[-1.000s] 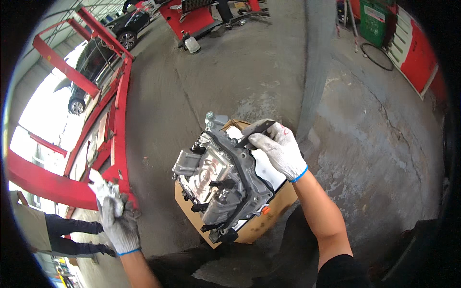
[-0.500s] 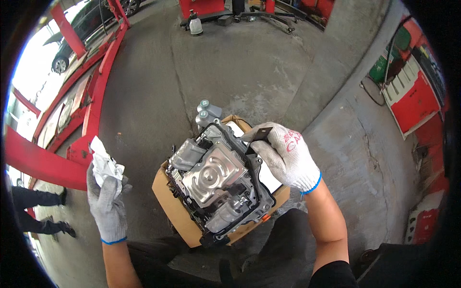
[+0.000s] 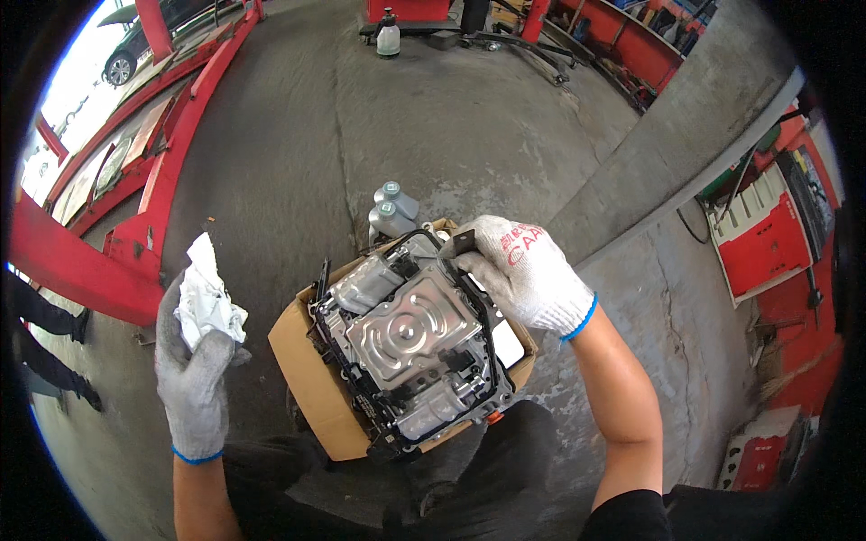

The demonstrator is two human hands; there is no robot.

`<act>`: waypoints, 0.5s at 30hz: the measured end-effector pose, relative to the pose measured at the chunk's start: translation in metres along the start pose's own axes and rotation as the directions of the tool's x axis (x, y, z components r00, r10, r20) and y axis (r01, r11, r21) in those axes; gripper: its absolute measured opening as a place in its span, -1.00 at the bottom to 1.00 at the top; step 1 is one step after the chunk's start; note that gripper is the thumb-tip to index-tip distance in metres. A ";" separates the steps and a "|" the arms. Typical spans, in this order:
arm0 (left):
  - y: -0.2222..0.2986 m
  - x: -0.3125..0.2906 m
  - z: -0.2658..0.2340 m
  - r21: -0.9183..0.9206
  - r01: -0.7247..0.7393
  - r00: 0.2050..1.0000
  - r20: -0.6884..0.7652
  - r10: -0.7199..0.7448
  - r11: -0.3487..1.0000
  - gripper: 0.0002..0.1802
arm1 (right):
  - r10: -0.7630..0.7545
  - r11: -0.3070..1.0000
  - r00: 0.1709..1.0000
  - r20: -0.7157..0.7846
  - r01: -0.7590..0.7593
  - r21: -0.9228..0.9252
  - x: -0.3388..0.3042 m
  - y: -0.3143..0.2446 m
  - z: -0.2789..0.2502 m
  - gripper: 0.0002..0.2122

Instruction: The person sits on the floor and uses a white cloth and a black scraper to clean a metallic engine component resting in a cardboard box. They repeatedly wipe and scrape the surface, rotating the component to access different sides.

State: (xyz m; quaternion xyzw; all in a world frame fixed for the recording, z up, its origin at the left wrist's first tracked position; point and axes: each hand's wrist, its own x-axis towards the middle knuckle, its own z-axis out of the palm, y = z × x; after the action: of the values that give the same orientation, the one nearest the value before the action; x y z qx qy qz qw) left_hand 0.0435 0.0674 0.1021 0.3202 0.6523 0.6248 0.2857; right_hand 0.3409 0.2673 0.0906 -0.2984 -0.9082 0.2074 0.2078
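Note:
My left hand (image 3: 194,388), in a soiled grey-white work glove with a blue cuff, is closed around a crumpled white paper wipe (image 3: 209,302), off to the left of the machine part. My right hand (image 3: 532,279), in a similar glove, pinches a small dark flat metal blade (image 3: 464,242) at the far right rim of the part. Whether the blade touches the rim cannot be made out. The silver and black transmission unit (image 3: 415,332), with a stamped metal cover, rests in an open cardboard box (image 3: 311,397) between my knees.
Two grey bottles (image 3: 394,216) stand just beyond the box. A red vehicle lift (image 3: 180,162) runs along the left, near another person's legs (image 3: 50,311). At the right are a grey pillar (image 3: 667,144) and a red-white cabinet (image 3: 762,243). A spray bottle (image 3: 388,36) stands far ahead.
My view has shifted slightly. The right hand, still pinching the blade, has moved a little left and up along the rim. The left hand still holds the wipe, slightly lower and turned.

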 end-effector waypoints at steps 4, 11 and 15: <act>-0.010 0.002 -0.012 0.042 -0.088 0.996 0.015 0.088 0.995 -0.24 | -0.005 1.000 0.999 0.033 0.004 0.026 0.001 0.004 0.002 -0.87; -0.007 -0.001 -0.015 0.071 -0.040 0.998 0.048 0.036 0.997 -0.24 | -0.006 1.000 0.996 0.094 0.005 0.005 -0.004 0.003 -0.003 -0.88; -0.007 -0.002 -0.011 0.071 -0.091 0.995 0.054 0.087 0.993 -0.25 | -0.056 0.998 0.992 0.111 0.058 -0.008 -0.007 -0.002 -0.006 -0.87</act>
State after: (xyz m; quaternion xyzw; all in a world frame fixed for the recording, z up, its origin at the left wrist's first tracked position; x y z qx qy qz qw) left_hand 0.0355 0.0589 0.0956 0.3749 0.6525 0.6041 0.2621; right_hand 0.3482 0.2636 0.0949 -0.2616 -0.9276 0.2124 0.1614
